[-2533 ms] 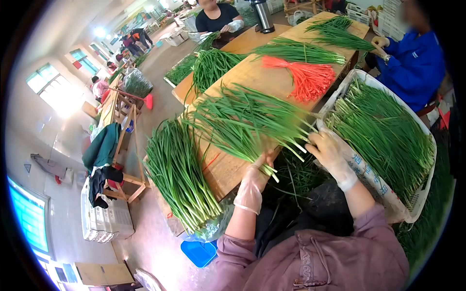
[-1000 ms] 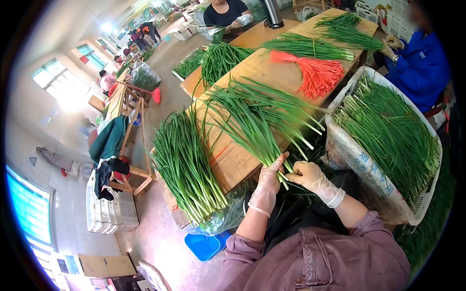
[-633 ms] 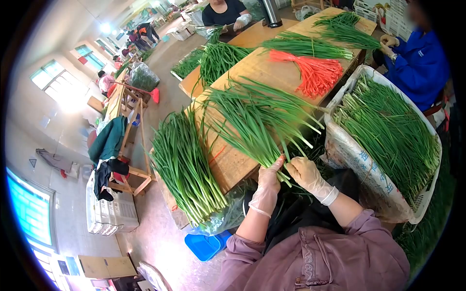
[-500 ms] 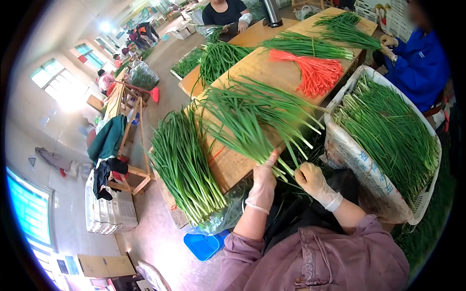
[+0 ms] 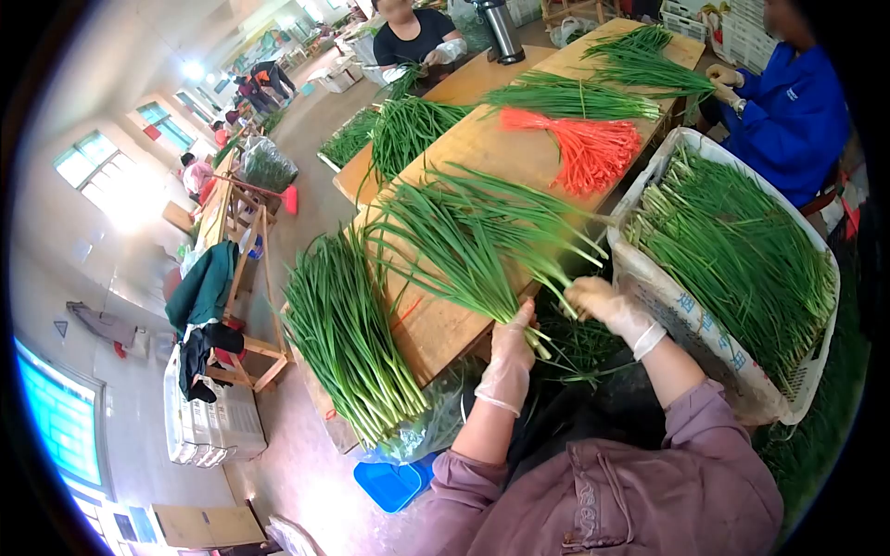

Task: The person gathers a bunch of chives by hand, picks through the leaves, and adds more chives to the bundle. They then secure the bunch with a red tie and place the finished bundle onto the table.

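Observation:
My left hand [image 5: 511, 357], in a thin clear glove, is wrapped round a bunch of garlic chives [image 5: 464, 255] near its pale stem ends. The leaves of that bunch fan out over the wooden table [image 5: 445, 329]. My right hand [image 5: 603, 304], gloved too, has its fingers curled at the stem ends of loose garlic chives [image 5: 542, 264] lying beside the bunch. Its fingertips are partly hidden. To the left lies a large pile of garlic chives [image 5: 348, 338], stems toward me.
Red ties [image 5: 589, 153] lie farther up the table. A lined white crate [image 5: 640, 269] full of chives stands on the right. A person in blue [image 5: 788, 120] handles chives there; another person in black [image 5: 417, 42] works across the table. A blue bin [image 5: 387, 486] sits on the floor.
My right hand has moved from the stems below the held bunch to the loose stalks beside it. My left hand keeps its grip. The view has shifted slightly.

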The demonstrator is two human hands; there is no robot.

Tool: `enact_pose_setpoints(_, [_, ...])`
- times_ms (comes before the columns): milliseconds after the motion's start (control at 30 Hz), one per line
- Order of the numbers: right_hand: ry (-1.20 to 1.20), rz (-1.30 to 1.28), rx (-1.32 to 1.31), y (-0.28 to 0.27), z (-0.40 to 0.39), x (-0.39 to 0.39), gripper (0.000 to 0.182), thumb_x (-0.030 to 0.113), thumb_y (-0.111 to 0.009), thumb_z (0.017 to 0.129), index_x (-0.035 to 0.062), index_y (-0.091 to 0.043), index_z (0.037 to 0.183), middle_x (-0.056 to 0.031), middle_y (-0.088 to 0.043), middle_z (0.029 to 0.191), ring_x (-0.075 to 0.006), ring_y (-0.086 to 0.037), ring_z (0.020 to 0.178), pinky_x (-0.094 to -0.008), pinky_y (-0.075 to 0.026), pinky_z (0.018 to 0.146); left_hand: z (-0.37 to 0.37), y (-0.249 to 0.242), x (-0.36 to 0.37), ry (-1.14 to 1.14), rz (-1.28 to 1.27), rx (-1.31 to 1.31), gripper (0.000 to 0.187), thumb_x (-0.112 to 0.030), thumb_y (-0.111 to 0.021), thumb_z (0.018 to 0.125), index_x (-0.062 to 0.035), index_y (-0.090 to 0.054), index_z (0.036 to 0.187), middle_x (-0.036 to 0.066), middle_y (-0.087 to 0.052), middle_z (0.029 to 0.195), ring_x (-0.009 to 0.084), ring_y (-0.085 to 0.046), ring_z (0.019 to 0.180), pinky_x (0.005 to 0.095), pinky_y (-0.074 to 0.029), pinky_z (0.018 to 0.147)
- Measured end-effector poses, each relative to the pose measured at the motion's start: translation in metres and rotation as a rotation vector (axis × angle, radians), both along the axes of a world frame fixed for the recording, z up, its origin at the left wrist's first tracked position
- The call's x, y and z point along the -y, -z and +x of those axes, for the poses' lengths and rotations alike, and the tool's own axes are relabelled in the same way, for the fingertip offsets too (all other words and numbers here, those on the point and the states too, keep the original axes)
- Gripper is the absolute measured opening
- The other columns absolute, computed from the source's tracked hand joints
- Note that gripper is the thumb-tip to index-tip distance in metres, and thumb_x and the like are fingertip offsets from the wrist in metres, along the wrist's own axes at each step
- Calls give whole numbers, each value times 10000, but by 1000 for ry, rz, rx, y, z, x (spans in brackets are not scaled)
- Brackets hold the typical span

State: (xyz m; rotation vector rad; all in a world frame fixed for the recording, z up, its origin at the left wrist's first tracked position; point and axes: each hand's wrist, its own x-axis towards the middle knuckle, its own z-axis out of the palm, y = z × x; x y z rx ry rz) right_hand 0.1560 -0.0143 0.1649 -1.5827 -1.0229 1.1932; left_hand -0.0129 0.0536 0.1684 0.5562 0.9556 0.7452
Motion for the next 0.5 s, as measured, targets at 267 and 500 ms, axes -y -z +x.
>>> enact_pose_setpoints(267, [-115,-37,44,-32,-35,11,654,605,-379,827,-13,-569,728,-74,-553,569,-170,-565,536,-273,-428,511,-17,20,1,192,-67,150,177,-65,-521,845,-6,-534,1011,100,-596,878,235,-593,793,370,-500,736])
enact_pose_setpoints(500, [-142,129,588,-46,-26,5,373,404,-487,841,46,-564,766,-140,-585,736,-315,-572,695,-409,-435,618,-16,6,8,125,-298,344,237,-157,-640,787,-96,-551,998,62,-588,884,189,-553,671,303,-473,619])
